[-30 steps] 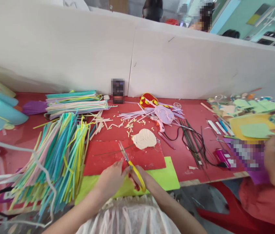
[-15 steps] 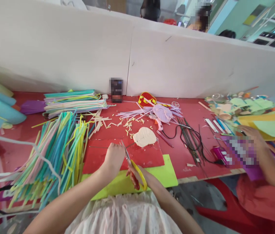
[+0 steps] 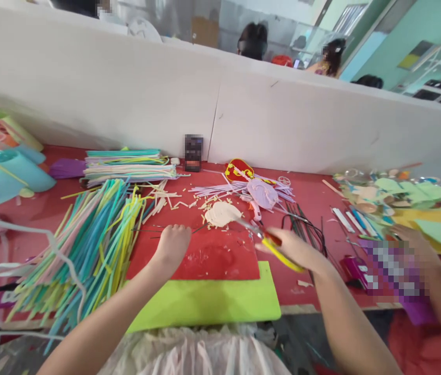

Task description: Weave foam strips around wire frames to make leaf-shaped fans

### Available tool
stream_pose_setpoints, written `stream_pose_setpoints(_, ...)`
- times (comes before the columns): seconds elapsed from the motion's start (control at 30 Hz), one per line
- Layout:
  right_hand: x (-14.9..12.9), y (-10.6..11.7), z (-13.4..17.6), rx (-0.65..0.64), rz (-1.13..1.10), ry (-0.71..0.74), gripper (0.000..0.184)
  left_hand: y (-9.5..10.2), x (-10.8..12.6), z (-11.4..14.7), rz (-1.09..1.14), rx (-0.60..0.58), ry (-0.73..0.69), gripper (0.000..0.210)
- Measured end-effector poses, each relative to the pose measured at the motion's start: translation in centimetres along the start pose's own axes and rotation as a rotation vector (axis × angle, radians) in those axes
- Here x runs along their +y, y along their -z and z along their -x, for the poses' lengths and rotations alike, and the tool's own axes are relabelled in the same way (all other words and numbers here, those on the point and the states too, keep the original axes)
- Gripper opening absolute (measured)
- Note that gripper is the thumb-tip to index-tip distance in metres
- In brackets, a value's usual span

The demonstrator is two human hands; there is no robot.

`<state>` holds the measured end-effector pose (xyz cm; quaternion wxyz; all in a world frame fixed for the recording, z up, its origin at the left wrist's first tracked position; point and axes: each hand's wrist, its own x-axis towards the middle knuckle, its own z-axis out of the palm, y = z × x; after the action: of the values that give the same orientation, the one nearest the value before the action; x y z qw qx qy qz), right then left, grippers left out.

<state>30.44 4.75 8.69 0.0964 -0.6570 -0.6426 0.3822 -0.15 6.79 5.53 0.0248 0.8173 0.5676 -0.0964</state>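
Observation:
My left hand is closed over a thin dark wire above the red mat. The wire sticks out on both sides of the fist, its right end reaching the edge of a cream-coloured rounded piece. My right hand grips a pair of scissors with yellow handles. The blades point left, their tips close to the cream piece; whether they touch it I cannot tell. Small cream offcuts lie scattered behind the mat.
Bundles of coloured fuzzy stems cover the left side. A lilac oval piece, a pink glue gun and dark wires lie to the right. A lime sheet sits under the mat. A co-worker's hand is at far right.
My right hand has moved right and up with the scissors, away from my left hand. The left hand keeps the wire and has shifted slightly left. The cream piece now lies further left.

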Motion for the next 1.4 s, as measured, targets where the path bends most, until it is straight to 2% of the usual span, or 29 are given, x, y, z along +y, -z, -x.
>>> stream_pose_setpoints(0.07,0.9,1.7,-2.7,0.225,0.288,-0.056,0.039,0.1,0.1,0.3,0.006,0.046,0.003,0.03)
stream_pose_setpoints(0.17,2.3,2.0,-6.7,0.399,0.513,-0.287,0.051,0.6,0.1,1.1,0.009,0.089,0.042,0.03)
stream_pose_setpoints(0.2,2.8,1.6,-7.9,0.428,0.531,-0.345,0.054,0.8,0.0,1.4,0.01,0.098,0.061,0.03)
stream_pose_setpoints(0.27,3.7,0.2,-9.5,0.405,0.519,-0.385,0.057,1.1,-0.1,2.0,0.02,0.109,0.088,0.03)
stream_pose_setpoints(0.4,4.4,-3.2,-10.1,0.352,0.462,-0.29,0.038,0.9,-0.7,3.0,0.048,0.143,0.082,0.024)
stream_pose_setpoints(0.5,3.3,-5.6,-8.4,0.536,0.239,-0.153,0.038,0.5,-1.5,3.3,0.051,0.194,0.017,0.024)
stream_pose_setpoints(0.57,1.4,-7.4,-6.7,0.644,0.063,-0.023,0.042,0.2,-2.2,3.3,0.052,0.221,-0.037,0.024)
stream_pose_setpoints(0.63,-1.3,-9.4,-5.2,0.572,-0.051,0.071,0.042,0.1,-2.8,3.3,0.059,0.232,-0.079,0.025)
stream_pose_setpoints(0.7,-4.4,-11.6,-4.3,0.282,-0.504,0.208,0.041,0.0,-3.0,3.3,0.073,0.241,-0.113,0.026)
stream_pose_setpoints(0.73,-5.9,-12.6,-4.1,0.219,-0.654,0.244,0.041,0.0,-3.0,3.3,0.083,0.246,-0.135,0.027)
stream_pose_setpoints(0.77,-7.3,-13.5,-4.0,0.261,-0.763,0.253,0.041,0.0,-3.0,3.3,0.094,0.254,-0.157,0.027)
stream_pose_setpoints(0.87,-10.1,-15.0,-4.4,0.506,-0.941,0.239,0.033,-0.2,-2.5,3.2,0.147,0.271,-0.202,0.027)
stream_pose_setpoints(0.93,-10.8,-15.2,-4.7,0.575,-0.973,0.234,0.033,-0.4,-2.4,3.0,0.221,0.272,-0.17,0.026)
stream_pose_setpoints(1.03,-10.7,-14.7,-4.6,0.54,-0.954,0.244,0.036,-0.6,-2.4,2.5,0.408,0.226,-0.103,0.027)
stream_pose_setpoints(1.23,-10.0,-13.3,-2.7,0.512,-0.813,0.27,0.041,-1.2,-1.7,1.9,0.94,0.124,-0.115,0.025)
stream_pose_setpoints(1.3,-10.0,-12.8,-2.0,0.527,-0.782,0.308,0.042,-1.3,-0.9,2.2,1.077,0.137,-0.089,0.025)
stream_pose_setpoints(1.4,-10.0,-12.0,-1.1,0.559,-0.724,0.316,0.041,-1.0,0.5,3.0,1.145,0.2,-0.013,0.025)
